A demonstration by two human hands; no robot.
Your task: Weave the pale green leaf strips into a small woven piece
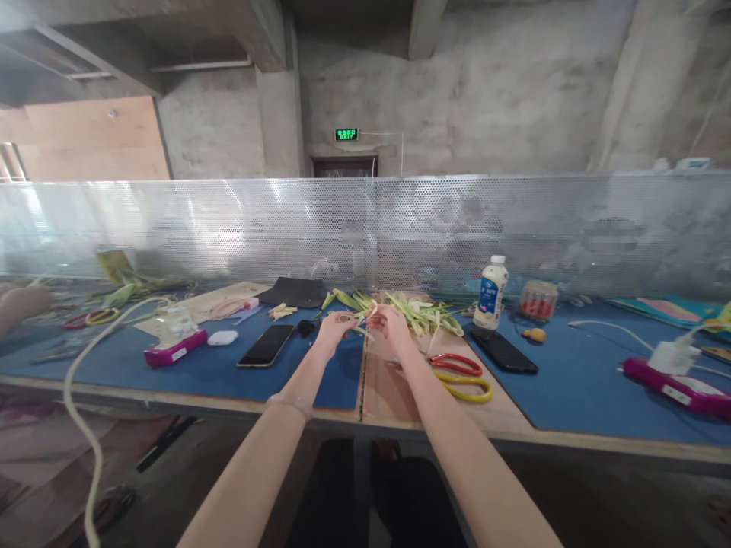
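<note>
My left hand and my right hand are close together over the middle of the table, fingers pinched. Between them is a thin pale green leaf strip, and both hands seem to grip it. How the fingers hold it is too small to make out. Just behind my hands lies a loose pile of green and pale leaf strips. Beside my right forearm, scissors with one red and one yellow handle lie on a brown board; the forearm hides their blades.
Left of my hands lie a phone, a white case and a purple power strip. A black phone, a milk bottle and a jar are right. A perforated metal screen stands behind. Another person's hand is far left.
</note>
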